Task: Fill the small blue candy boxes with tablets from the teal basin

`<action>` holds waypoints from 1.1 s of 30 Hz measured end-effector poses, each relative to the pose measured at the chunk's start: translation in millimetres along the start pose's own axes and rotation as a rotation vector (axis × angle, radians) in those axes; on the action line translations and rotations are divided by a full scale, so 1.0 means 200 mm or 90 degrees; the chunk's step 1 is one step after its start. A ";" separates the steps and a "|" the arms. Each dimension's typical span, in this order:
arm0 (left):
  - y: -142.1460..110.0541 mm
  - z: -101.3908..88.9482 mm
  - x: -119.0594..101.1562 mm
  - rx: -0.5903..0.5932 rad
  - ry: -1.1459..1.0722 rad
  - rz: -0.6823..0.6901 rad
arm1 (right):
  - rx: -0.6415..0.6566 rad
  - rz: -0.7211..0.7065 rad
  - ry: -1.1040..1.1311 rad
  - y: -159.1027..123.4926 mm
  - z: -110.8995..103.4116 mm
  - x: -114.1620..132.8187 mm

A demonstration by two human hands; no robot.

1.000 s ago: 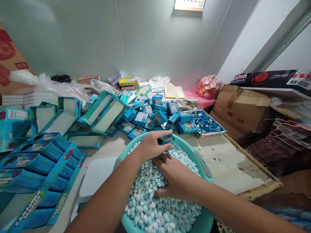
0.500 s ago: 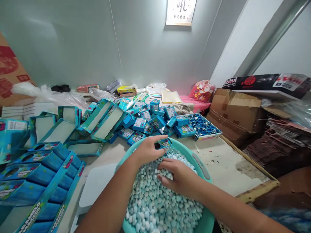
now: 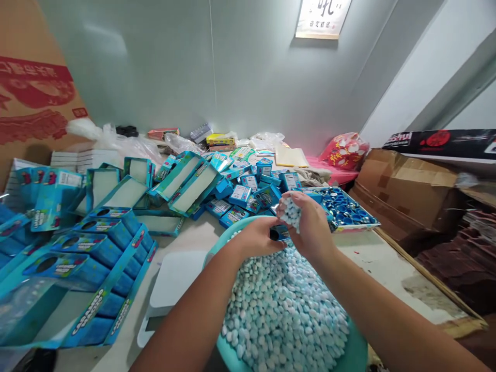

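A teal basin (image 3: 228, 347) full of small pale blue and white candies (image 3: 287, 310) stands in front of me. Over its far side my left hand (image 3: 261, 238) is closed around a small blue candy box (image 3: 279, 232), whose dark round opening shows. Just right of and above that box, my right hand (image 3: 313, 227) is cupped around a handful of candies (image 3: 291, 213). Part of the box is hidden by my fingers.
Several blue boxes stand in a display tray (image 3: 93, 315) at left, beside a white kitchen scale (image 3: 174, 281). Behind the basin lies a heap of small boxes (image 3: 248, 194). A tray of blue round pieces (image 3: 358, 225) is at right, near brown cartons (image 3: 403, 191).
My right hand has come up out of the candies with a handful and is now beside the box. My left hand still holds the box. The view has turned left.
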State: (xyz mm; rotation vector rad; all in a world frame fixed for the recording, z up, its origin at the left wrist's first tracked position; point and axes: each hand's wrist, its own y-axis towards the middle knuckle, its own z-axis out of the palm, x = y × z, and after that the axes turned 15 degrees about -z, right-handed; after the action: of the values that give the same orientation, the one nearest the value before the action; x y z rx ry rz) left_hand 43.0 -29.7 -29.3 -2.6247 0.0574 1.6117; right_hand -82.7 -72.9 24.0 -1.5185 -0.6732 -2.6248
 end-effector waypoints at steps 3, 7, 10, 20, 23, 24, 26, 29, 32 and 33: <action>0.02 0.00 0.02 0.011 0.007 -0.012 | -0.044 -0.005 0.006 0.02 0.03 -0.08; 0.03 0.00 0.01 0.018 0.000 -0.032 | -0.082 -0.025 -0.002 0.01 0.02 -0.14; 0.02 -0.01 -0.01 0.029 -0.001 -0.033 | -0.081 -0.037 -0.014 0.01 0.01 -0.16; 0.01 -0.02 -0.01 0.042 0.005 -0.028 | -0.042 -0.049 -0.012 0.00 -0.02 -0.16; 0.01 -0.02 -0.01 0.039 0.008 -0.029 | -0.011 -0.072 -0.009 0.00 -0.03 -0.16; 0.01 -0.02 -0.02 0.040 0.009 -0.029 | -0.007 -0.074 -0.008 0.00 -0.03 -0.16; 0.01 -0.02 -0.02 0.042 0.008 -0.030 | -0.011 -0.069 -0.002 0.00 -0.03 -0.16; 0.01 -0.02 -0.02 0.046 0.007 -0.031 | -0.016 -0.056 -0.003 0.00 -0.03 -0.15; 0.01 -0.03 -0.02 0.052 0.001 -0.031 | -0.017 -0.042 -0.007 -0.01 -0.02 -0.13; 0.01 -0.03 -0.02 0.055 -0.003 -0.032 | -0.012 -0.039 -0.004 -0.02 -0.02 -0.13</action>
State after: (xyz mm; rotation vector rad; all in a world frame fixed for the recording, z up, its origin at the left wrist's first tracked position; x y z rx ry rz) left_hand 46.2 -31.8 -23.1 -2.5375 0.0599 1.5620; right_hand -73.9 -75.6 -0.2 -1.5367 -0.7084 -2.6793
